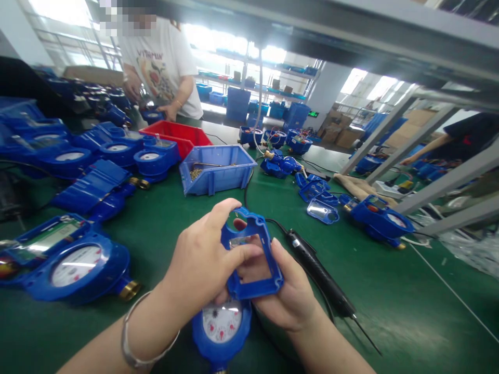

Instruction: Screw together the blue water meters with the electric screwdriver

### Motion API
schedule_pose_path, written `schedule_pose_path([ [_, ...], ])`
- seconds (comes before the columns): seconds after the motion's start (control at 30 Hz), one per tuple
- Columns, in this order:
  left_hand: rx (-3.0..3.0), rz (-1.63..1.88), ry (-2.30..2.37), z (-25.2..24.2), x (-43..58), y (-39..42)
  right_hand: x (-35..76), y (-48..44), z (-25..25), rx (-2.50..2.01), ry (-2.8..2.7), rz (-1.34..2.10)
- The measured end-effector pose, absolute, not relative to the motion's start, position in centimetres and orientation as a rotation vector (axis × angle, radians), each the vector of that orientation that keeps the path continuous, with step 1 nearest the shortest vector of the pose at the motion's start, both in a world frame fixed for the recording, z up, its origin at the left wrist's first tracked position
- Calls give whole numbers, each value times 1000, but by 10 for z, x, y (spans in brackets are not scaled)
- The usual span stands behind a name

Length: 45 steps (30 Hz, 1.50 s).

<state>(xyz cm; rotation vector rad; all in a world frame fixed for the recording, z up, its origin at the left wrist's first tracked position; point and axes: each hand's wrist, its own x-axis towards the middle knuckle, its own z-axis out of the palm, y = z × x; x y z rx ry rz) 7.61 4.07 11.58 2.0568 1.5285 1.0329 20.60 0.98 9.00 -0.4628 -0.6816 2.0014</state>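
Both of my hands hold a blue plastic meter cover (256,288) with a large window opening, tilted up in front of me. My left hand (206,254) grips its left side, thumb across the opening and fingers at the upper edge. Around the right and lower edge, my right hand (292,291) is closed. Directly below the cover lies a blue water meter (222,330) with a white dial, partly hidden by the cover and my hands. A black electric screwdriver (319,272) rests on the green table just right of my right hand.
A blue bin (218,169) with small brass-coloured screws stands ahead, a red bin (175,136) behind it. Several blue water meters (78,265) crowd the left. More meters and a clear-windowed cover (323,212) lie right. A co-worker (159,67) stands across the table. Grey frame posts (460,182) rise right.
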Motion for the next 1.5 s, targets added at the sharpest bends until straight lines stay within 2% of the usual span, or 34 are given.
schedule_pose_path([
  [0.37, 1963, 1130, 1476, 111, 67, 49, 214, 19, 92, -463, -657, 2114],
  [0.43, 1955, 1248, 1533, 112, 61, 51, 216, 21, 92, -482, -648, 2086],
  [0.57, 1711, 1783, 1632, 118, 47, 54, 223, 24, 97, -560, -646, 1931],
  [0.67, 1519, 1920, 1438, 120, 38, 59, 229, 25, 103, -611, -646, 1795],
  [0.8, 1391, 1764, 1229, 94, 30, 70, 235, 26, 102, -642, -818, 1614],
  [1.0, 882, 1164, 1197, 29, 30, 63, 230, 21, 88, -937, -1330, 1238],
  [1.17, 595, 826, 943, 10, 29, 54, 218, 18, 80, -1135, -1885, 810],
  [1.27, 524, 725, 828, 11, 26, 54, 213, 21, 76, -1120, -2029, 706],
  [1.5, 398, 742, 794, 19, 28, 51, 209, 30, 73, -1097, -2124, 711],
])
